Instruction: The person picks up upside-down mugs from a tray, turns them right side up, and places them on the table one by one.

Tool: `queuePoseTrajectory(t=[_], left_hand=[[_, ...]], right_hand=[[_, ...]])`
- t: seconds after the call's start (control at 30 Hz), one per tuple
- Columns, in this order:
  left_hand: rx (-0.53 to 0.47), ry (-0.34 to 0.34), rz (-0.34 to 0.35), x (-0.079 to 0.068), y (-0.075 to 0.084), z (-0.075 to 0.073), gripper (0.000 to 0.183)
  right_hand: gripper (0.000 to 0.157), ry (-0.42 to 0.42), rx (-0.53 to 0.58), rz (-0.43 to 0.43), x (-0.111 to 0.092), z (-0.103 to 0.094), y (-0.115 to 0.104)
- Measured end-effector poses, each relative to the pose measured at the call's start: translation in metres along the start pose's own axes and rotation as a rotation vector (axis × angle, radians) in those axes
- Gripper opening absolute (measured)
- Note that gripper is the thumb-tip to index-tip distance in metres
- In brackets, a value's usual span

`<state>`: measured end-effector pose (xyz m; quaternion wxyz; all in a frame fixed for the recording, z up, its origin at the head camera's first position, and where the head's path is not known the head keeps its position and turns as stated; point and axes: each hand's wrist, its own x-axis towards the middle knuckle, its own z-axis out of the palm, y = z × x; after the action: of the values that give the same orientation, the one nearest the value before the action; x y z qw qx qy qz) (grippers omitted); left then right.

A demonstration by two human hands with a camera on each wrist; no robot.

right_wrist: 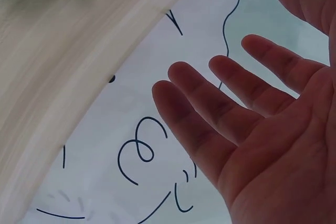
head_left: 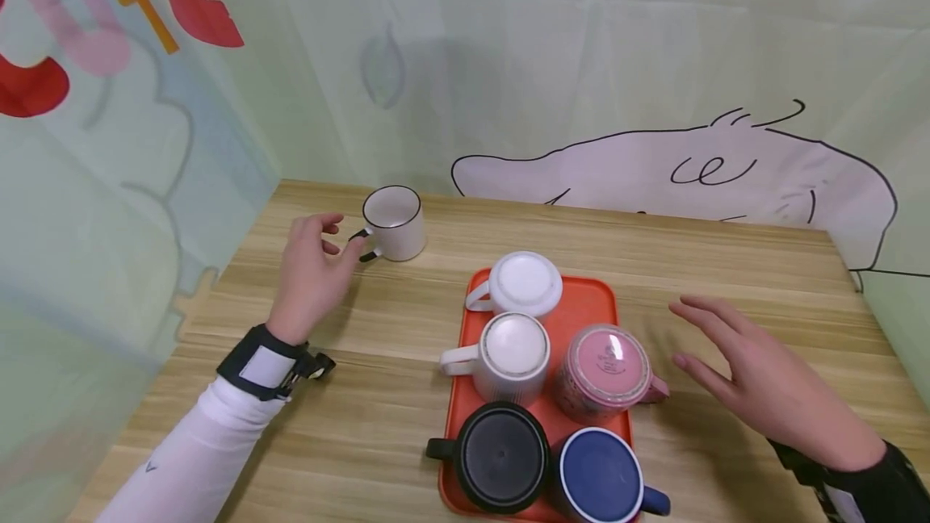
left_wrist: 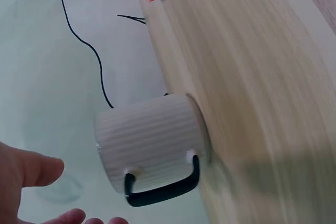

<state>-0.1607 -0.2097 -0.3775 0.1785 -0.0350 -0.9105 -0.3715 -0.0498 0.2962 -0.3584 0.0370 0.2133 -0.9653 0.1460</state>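
Note:
A white mug with a black rim and black handle stands upright at the back left of the table. My left hand is beside its handle, thumb and fingers apart; in the left wrist view a gap shows between the thumb and the mug. My right hand hovers right of the tray with fingers extended and nothing in it. On the red tray several mugs sit upside down: a white one, a ribbed white one, a pink one, a black one and a blue one.
The wooden table backs onto a pale printed cloth, which also hangs along the left side. Mug handles jut past the tray's left and right edges, the pink handle toward my right hand.

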Motion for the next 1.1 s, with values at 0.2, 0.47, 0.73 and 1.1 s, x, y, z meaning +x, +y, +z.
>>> queuePoseTrajectory(t=[0.2, 0.47, 0.73, 1.1], left_hand=[[0.034, -0.020, 0.127, -0.012, 0.016, -0.004, 0.045], [0.093, -0.166, 0.289, -0.029, 0.031, -0.002, 0.050], [0.162, -0.344, 0.358, -0.041, 0.035, 0.004, 0.054], [0.205, -0.457, 0.370, -0.051, 0.034, 0.010, 0.054]], right_hand=[[0.064, 0.011, 0.001, -0.008, -0.003, -0.003, -0.004], [0.057, 0.034, 0.006, -0.030, -0.006, -0.003, -0.009], [0.046, -0.049, 0.069, -0.024, -0.007, 0.000, -0.012], [0.038, -0.195, 0.177, -0.003, -0.005, 0.012, -0.016]])
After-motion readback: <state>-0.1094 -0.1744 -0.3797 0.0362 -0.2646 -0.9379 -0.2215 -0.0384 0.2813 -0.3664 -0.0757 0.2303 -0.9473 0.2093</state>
